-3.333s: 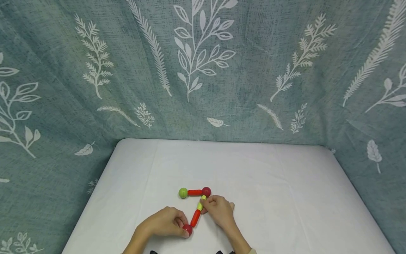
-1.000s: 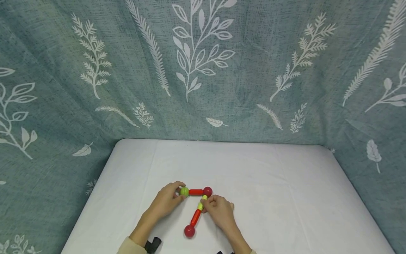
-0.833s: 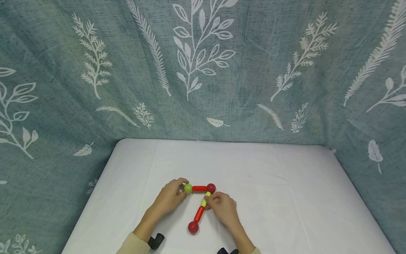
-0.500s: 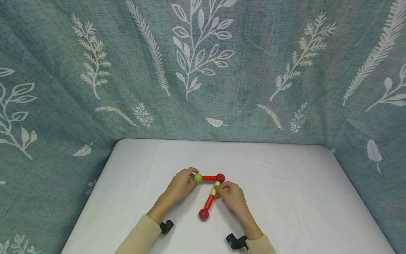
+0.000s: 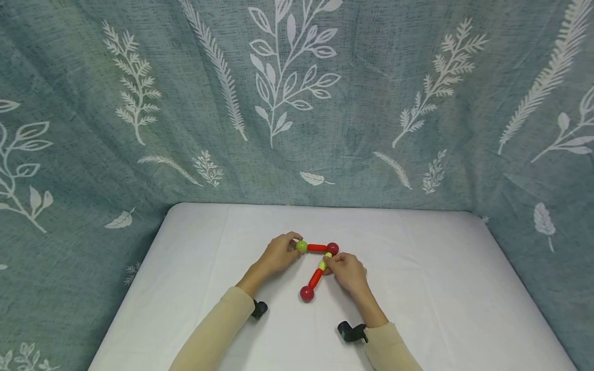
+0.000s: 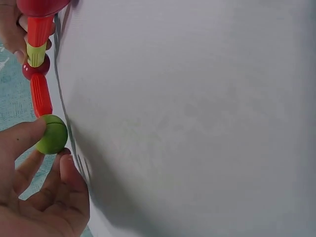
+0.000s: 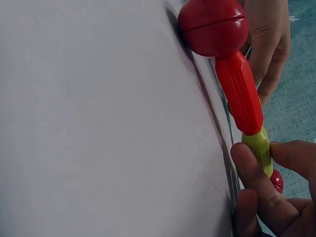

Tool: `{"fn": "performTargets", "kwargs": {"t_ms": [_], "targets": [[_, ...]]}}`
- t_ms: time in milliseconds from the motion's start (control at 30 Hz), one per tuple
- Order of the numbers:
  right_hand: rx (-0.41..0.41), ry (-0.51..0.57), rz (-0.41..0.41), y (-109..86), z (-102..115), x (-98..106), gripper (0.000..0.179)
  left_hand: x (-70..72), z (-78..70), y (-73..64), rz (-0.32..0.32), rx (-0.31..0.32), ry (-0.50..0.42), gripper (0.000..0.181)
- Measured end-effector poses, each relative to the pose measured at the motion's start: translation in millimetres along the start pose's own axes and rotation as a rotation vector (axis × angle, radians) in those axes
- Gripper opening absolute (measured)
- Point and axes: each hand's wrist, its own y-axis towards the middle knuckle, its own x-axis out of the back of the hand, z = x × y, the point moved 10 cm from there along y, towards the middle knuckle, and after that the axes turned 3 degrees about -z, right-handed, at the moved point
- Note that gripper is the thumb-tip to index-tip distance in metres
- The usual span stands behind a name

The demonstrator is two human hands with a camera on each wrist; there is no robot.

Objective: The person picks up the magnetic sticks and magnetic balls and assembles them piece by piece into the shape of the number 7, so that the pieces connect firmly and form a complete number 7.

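A chain of magnetic balls and rods lies in a bent shape near the middle of the table. My left hand [image 5: 279,253] grips the green ball [image 5: 301,246] at its left end, thumb against it in the left wrist view. From that ball a red rod [image 5: 317,248] runs right to a dark red ball [image 5: 332,249]. My right hand [image 5: 349,271] pinches the yellow-green rod [image 7: 257,148] between thumb and finger, just below that ball. Another red rod [image 7: 239,91] continues from it, ending in a larger red ball [image 7: 213,27] nearest me.
A white cloth covers the table [image 5: 441,288]. Behind it hangs a green curtain [image 5: 362,103] with white leaf prints. Black wrist cameras, one on the left wrist [image 5: 260,309] and one on the right [image 5: 351,331], sit just above the tabletop.
My left hand has let go of the near red ball and taken the green ball. Both hands have since shifted the whole chain away from me and to the right, its bent shape kept.
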Motion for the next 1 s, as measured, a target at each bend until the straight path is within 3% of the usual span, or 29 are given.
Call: {"fn": "performTargets", "kwargs": {"t_ms": [800, 1000], "targets": [[0.008, -0.013, -0.008, 8.3, -1.1, -1.3, 0.029, -3.1, 6.5, 3.1, 0.008, 0.063, -0.037, 0.036], [-0.015, 0.026, 0.006, 6.4, -4.0, 4.1, 0.030, 3.4, 7.2, -0.7, 0.004, 0.081, -0.049, 0.044]]}}
